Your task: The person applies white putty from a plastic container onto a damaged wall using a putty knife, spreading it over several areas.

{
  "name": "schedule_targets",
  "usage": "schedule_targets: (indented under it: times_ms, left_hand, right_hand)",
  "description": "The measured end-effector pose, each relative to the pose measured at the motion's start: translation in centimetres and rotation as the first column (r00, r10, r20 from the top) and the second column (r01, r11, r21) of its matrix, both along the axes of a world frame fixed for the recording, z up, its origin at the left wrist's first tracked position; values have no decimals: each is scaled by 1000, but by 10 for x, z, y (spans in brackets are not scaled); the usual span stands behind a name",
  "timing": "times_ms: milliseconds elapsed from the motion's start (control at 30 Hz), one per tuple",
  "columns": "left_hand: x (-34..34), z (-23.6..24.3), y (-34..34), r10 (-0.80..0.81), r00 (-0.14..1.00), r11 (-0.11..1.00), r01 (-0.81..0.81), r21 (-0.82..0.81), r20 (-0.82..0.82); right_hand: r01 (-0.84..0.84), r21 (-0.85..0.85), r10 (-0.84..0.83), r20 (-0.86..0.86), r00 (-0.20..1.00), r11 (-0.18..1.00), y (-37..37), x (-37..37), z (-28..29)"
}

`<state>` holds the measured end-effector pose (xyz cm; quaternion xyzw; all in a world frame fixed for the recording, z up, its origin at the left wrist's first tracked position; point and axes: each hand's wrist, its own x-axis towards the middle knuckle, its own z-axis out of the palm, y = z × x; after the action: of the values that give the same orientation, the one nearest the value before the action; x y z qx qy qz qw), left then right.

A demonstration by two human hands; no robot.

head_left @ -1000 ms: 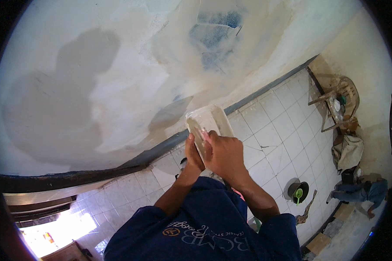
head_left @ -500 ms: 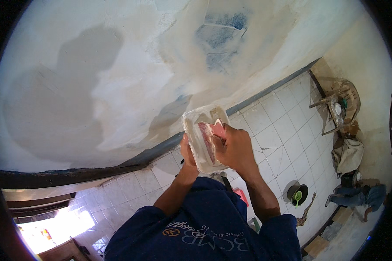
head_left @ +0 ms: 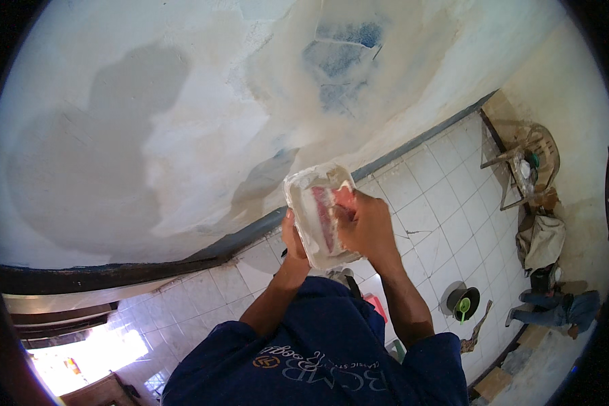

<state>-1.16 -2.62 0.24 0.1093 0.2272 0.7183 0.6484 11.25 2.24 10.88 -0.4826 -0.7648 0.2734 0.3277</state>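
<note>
My left hand (head_left: pixel 293 238) is closed around the left side of a white rectangular tub (head_left: pixel 300 215), holding it up in front of me. Pale wet paste coats the inside of the tub. Inside it, my right hand (head_left: pixel 369 229) grips a red putty spreader (head_left: pixel 323 211) smeared with the same paste. The spreader's broad edge lies toward the tub's left wall, while its upper end shows above my fingers. Just beyond the tub is the wall (head_left: pixel 203 155), patched with cream filler and a few bluish bare spots (head_left: pixel 345 57).
On the tiled floor (head_left: pixel 419 216) stands a black bucket (head_left: pixel 455 304) with a green scoop (head_left: pixel 463 308). A dirty plastic chair (head_left: pixel 540 155) and a pale sack (head_left: pixel 547 242) are at the right. Another person (head_left: pixel 565 308) is near the far right wall. A dark ledge (head_left: pixel 115 274) runs at lower left.
The spreader has shifted slightly to the right within the tub, along with my right hand. My left hand and the tub stay nearly still. The other person has moved a little.
</note>
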Motion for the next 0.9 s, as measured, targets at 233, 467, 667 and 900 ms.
schedule_targets:
  times_ms: [233,467,667,900]
  left_hand:
    - [4,4,-5,18,1000,1000,-18,-14,5]
    - [3,16,-4,-5,999,999,3,-36,-39]
    - [2,1,-2,16,999,998,-14,55,-45]
    - [2,0,0,-27,999,996,25,82,21]
  right_hand:
    - [22,-49,-18,70,997,999,-5,2,2]
    - [31,-84,-27,51,998,996,-6,2,0]
    - [-57,35,60,-94,994,998,-10,-6,7]
    - [27,-17,-29,-81,996,999,-7,-5,5]
